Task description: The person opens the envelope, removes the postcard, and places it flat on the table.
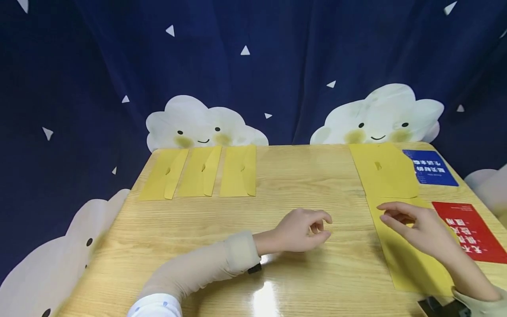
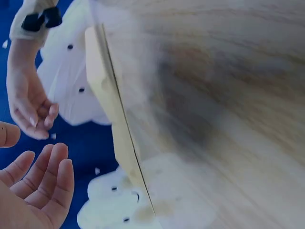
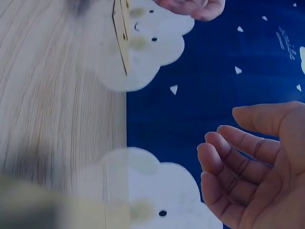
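Note:
My left hand point(image 1: 299, 231) hovers over the middle of the wooden table, its fingers loosely bent and nothing between them. In the left wrist view the palm of this hand point(image 2: 38, 195) shows bare. Over at the right, my right hand point(image 1: 425, 229) hangs above a yellow envelope point(image 1: 404, 264), also holding nothing, thumb and fingers apart. A second yellow envelope point(image 1: 390, 171) lies just behind, meeting the nearer one at its edge. Beside them are a blue card point(image 1: 433, 169) and a red card point(image 1: 471, 220), partly covered by the envelopes, both with white lettering.
Three yellow envelopes, the left one point(image 1: 156, 176), the middle one point(image 1: 198, 174) and the right one point(image 1: 235, 174), lie in a row at the table's back left. A dark blue curtain point(image 1: 277, 70) with white clouds and triangles hangs behind the wooden table point(image 1: 301, 176).

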Motion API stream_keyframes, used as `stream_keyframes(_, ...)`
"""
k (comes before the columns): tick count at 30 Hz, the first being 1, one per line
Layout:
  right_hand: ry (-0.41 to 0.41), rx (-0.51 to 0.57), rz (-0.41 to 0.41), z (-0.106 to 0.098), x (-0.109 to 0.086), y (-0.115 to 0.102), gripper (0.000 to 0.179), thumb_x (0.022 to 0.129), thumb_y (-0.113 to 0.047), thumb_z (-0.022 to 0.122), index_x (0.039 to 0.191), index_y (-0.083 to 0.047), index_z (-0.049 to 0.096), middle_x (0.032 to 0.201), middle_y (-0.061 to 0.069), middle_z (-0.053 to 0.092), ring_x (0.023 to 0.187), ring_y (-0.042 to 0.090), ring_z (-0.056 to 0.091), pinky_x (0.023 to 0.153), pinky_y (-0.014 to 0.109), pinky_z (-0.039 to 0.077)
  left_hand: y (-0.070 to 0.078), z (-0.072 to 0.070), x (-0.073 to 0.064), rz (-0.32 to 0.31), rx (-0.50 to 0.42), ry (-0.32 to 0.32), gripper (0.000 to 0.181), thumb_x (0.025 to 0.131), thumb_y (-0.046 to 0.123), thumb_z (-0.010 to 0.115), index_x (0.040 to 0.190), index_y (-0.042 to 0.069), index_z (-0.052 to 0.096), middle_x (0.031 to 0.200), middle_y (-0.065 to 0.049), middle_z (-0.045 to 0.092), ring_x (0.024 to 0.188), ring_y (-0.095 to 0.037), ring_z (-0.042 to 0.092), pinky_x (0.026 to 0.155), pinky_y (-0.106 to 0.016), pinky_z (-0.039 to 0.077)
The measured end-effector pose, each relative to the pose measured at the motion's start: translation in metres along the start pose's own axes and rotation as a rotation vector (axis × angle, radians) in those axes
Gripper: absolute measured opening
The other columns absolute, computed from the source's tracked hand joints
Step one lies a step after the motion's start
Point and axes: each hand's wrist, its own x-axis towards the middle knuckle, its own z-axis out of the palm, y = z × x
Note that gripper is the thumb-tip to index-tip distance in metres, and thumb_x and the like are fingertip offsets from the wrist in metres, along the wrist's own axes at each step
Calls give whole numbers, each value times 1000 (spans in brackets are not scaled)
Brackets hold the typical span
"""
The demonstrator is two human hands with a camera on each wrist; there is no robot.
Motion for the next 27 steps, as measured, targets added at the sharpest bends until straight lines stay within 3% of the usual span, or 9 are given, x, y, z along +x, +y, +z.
stream_keyframes(6,19,14,-103,8,8,-13,18,81,-5,66,100,-6,66,77,-5,65,65,0,57,56,14,43,-8,-19,-14,-50,-47,86,18,85,14,61,101,5,61,75,2,62,67,-1,56,60,-10,42)
stream_keyframes(18,19,37,-169,21,26,-27,19,82,-5,65,101,-5,67,77,-5,65,64,1,57,56,15,43,-30,-38,-38,-104,-74,204,14,84,11,60,97,6,61,72,2,61,63,-4,54,58,-19,47)
stream_keyframes(27,-39,94,-170,40,46,-40,18,84,-6,63,102,-4,66,80,-1,66,66,3,57,58,21,46,-49,-54,-61,-198,-38,201,23,83,16,63,104,6,60,81,-4,63,69,-9,58,59,-24,49)
